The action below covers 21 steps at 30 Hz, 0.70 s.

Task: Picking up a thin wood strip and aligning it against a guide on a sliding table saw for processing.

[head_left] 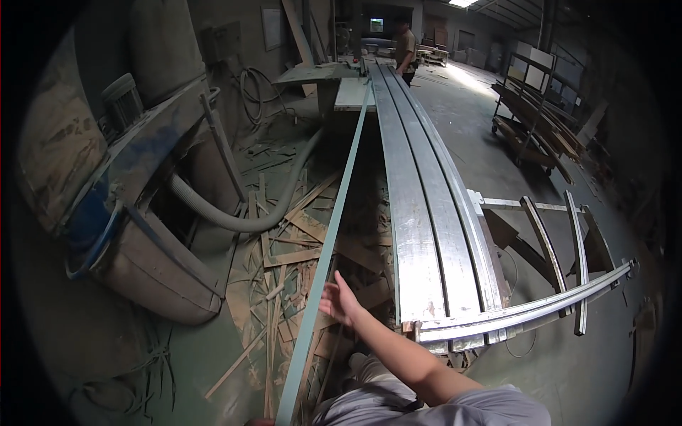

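Note:
A long, narrow pale-green strip (pixel 328 248) runs from the white-topped saw bench (pixel 353 94) down to the lower edge of the view. My right hand (pixel 341 301) is beside the strip's right edge, thumb raised and apart from the fingers. The fingertips reach the strip's edge; whether they touch it, I cannot tell. Only a sliver of my left hand (pixel 260 422) shows at the lower edge, next to the strip's near end, with its fingers hidden. To the right stretches the long metal sliding table (pixel 419 234) of the panel saw, with dark grooves along it.
Wood offcuts (pixel 295 248) litter the floor beneath the strip. A grey hose (pixel 249 224) leads from the dust collector (pixel 160 263) at left. At right a metal fence rail (pixel 526 307) juts out. Another person (pixel 406 50) stands beyond the table, near a loaded rack (pixel 529 113).

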### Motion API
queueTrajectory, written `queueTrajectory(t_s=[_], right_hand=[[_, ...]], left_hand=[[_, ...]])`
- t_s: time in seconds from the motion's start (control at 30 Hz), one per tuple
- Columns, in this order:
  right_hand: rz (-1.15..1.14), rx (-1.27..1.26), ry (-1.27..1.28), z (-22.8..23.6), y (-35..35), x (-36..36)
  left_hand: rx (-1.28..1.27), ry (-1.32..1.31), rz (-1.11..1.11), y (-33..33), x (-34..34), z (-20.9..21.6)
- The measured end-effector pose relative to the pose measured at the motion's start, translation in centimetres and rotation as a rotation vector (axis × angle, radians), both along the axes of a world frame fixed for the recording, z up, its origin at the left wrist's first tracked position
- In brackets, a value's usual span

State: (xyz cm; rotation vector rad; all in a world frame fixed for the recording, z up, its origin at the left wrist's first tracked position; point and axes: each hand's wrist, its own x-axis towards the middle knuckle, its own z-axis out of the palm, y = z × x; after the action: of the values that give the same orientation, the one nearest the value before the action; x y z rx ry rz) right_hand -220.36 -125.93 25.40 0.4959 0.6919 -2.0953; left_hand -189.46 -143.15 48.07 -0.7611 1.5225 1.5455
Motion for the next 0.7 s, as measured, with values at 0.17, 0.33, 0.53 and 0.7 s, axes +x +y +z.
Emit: queueTrajectory(t_s=[0.17,0.33,0.53,0.7], right_hand=[[-0.129,-0.185,-0.022,-1.5,-4.0,-4.8],[-0.169,0.036,0.147,-1.7,-6.5,-3.1],[0.197,-0.162,0.096,0.8,-8.0,9.4],[0.536,-0.341,0.008,6.5,-4.7,16.7]], left_hand=[[-0.245,-0.171,-0.073,0.6,9.6,5.5],[-0.434,-0.205,0.115,-0.8,22.2,2.8],[-1.520,0.282,-0.097,4.8,6.8,2.1],[-1.358,0.160,-0.095,6.3,1.6,-0.5]])
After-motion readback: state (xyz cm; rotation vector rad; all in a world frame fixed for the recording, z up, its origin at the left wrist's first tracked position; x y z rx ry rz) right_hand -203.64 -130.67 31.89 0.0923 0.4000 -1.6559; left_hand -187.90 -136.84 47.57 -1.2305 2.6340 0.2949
